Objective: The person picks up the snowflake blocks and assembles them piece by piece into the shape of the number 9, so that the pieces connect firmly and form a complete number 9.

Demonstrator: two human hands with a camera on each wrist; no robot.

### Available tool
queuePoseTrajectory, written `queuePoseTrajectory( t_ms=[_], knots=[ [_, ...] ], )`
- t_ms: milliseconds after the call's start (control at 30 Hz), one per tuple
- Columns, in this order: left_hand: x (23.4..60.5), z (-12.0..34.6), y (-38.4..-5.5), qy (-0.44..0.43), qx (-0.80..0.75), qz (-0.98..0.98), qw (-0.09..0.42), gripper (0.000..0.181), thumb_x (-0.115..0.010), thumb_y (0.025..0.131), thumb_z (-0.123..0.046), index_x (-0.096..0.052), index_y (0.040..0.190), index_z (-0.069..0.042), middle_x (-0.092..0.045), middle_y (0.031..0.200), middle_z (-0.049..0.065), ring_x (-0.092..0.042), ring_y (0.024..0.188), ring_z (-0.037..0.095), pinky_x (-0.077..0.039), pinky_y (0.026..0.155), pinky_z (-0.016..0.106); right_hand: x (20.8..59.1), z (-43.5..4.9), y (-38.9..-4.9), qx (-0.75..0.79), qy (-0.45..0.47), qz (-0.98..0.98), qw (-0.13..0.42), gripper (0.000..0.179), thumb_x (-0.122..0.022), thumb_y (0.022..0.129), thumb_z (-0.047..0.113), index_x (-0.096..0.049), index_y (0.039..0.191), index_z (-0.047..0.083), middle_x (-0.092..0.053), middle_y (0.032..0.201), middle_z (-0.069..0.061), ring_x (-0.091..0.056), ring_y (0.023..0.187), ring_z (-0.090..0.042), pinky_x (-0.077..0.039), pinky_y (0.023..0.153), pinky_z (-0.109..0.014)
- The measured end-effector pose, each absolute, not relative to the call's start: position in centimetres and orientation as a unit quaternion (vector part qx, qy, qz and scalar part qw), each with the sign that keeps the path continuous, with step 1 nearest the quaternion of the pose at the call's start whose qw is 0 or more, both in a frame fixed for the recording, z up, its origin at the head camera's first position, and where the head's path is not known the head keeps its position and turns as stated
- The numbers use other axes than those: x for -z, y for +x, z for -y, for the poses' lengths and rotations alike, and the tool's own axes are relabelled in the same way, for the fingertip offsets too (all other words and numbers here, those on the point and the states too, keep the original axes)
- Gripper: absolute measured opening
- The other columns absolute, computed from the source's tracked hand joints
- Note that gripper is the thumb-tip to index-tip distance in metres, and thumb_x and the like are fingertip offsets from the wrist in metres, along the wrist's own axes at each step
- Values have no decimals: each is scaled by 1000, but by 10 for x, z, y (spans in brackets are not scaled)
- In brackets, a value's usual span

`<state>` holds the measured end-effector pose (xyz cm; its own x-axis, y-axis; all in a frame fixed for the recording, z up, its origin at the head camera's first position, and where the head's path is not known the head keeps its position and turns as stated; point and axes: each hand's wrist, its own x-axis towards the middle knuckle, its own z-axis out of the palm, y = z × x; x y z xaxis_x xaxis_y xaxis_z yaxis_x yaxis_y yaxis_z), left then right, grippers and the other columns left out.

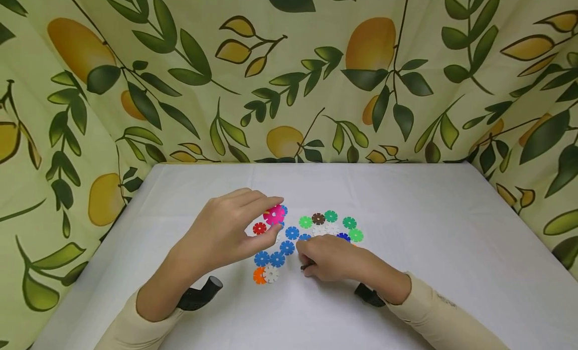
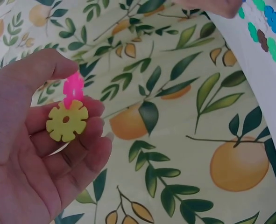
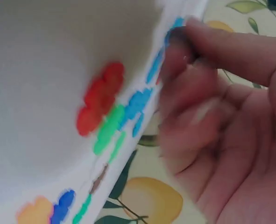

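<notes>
- Left hand (image 1: 226, 227), at ten o'clock from the right hand (image 1: 331, 257): fingers are pinching a pink disc (image 1: 269, 219); a yellow disc (image 2: 77, 128) is joining it at the edge, seemingly slotted in.
- Right hand: fingers are curling round a dark piece (image 3: 177, 37), at the hand's eight o'clock in the head view; its outline is blurring.
- Worktop (image 1: 406, 204): blue discs (image 1: 273, 263) are lying at nine o'clock from the right hand, green discs (image 1: 349, 219) from eleven to two.
- Handling, as judged: light, stiff, smooth; notched rims are inviting a fingertip pinch.
- Views: left wrist is showing the yellow disc whole; head is mostly hiding it.
</notes>
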<state>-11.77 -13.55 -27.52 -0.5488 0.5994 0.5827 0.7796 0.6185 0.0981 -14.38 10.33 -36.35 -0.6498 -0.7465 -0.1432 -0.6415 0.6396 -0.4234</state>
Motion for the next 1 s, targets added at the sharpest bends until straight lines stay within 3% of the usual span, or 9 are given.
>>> queuePoseTrajectory(
  t_ms=[100, 233, 333, 433, 800, 1000],
  knots=[
    [276, 135, -118, -399, 175, 862, 257, 41, -81, 81, -29, -74, 116, -10, -73, 98, 0, -68, 93, 15, -58, 70, 29, 355, -109, -148, 225, -414, -871, 136, 16, -76, 90, 12, -62, 85, 17, -60, 72, 12, -51, 61, -3, -46, 58, -22],
    [277, 134, -119, -400, 176, 861, 258, 40, -82, 82, -29, -74, 115, -8, -71, 93, -1, -67, 88, 13, -57, 68, 27, 334, -119, -151, 342, -426, -835, 68, 8, -75, 91, 8, -69, 93, 13, -70, 85, 8, -60, 67, -5, -53, 62, -24],
    [277, 132, -119, -399, 180, 864, 250, 41, -83, 83, -30, -73, 116, -8, -70, 90, -2, -66, 86, 12, -56, 68, 25, 319, -127, -149, 404, -425, -810, 7, 12, -75, 91, 5, -69, 99, 12, -70, 92, 9, -64, 76, -9, -56, 66, -27],
    [278, 130, -118, -397, 191, 869, 228, 42, -81, 86, -32, -72, 119, -8, -70, 92, -3, -66, 86, 10, -55, 68, 24, 310, -132, -144, 442, -427, -788, -34, 16, -73, 91, 2, -67, 103, 11, -70, 94, 6, -64, 75, -11, -58, 67, -29],
    [279, 125, -112, -408, 248, 868, 135, 46, -77, 90, -33, -67, 129, -10, -70, 104, -3, -64, 97, 9, -55, 79, 24, 304, -126, -131, 469, -456, -749, -105, 23, -70, 90, -5, -68, 111, 4, -71, 97, -3, -64, 78, -12, -59, 69, -28],
    [280, 124, -112, -397, 292, 864, 104, 45, -78, 89, -31, -68, 127, -9, -72, 112, 0, -66, 104, 13, -56, 83, 29, 303, -127, -128, 453, -472, -742, -147, 43, -71, 85, -13, -60, 124, 1, -70, 93, -3, -66, 75, -11, -59, 69, -27]
  ],
)
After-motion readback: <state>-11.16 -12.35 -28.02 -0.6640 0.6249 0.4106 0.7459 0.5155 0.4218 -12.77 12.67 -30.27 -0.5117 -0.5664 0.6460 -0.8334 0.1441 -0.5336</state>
